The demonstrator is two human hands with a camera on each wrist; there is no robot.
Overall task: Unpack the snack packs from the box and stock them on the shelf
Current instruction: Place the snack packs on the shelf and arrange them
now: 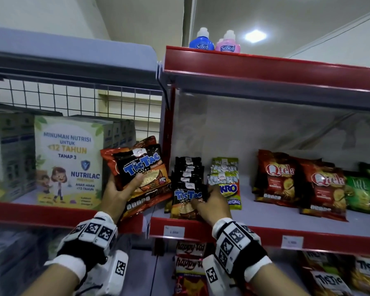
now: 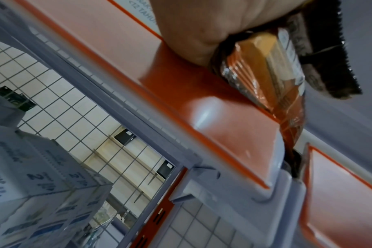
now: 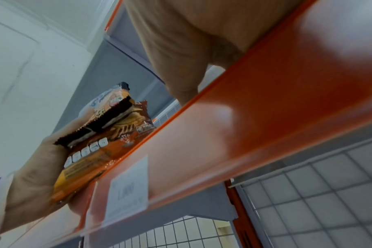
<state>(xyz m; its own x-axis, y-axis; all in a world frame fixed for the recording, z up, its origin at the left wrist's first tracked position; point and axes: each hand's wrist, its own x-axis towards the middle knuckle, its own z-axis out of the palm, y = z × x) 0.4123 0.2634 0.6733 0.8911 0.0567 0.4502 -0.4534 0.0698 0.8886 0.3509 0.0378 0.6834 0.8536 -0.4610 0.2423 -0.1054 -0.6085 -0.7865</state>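
Observation:
My left hand [image 1: 124, 186] grips a bunch of snack packs [image 1: 141, 171], a black and orange Tic Tac pack in front and red packs behind, held up by the red post between two shelves. The left wrist view shows that palm [image 2: 191, 25] around the packs' lower ends [image 2: 265, 70]. On the red-edged shelf [image 1: 265, 233] stands a row of Tic Tac packs [image 1: 187, 174]. My right hand [image 1: 203, 202] reaches over the shelf lip [image 3: 244, 125], fingers curled at the right edge of the front pack [image 1: 184, 201]. Its fingertips are hidden in the right wrist view.
Nutrilac boxes [image 1: 66, 161] fill the left shelf. Right of the row stand a green Kro Original pack [image 1: 231, 193], red Qtela packs [image 1: 280, 174] and green packs [image 1: 363, 189]. SoSoft bottles [image 1: 201, 40] are on top. More snack packs [image 1: 190, 261] sit on the shelf below.

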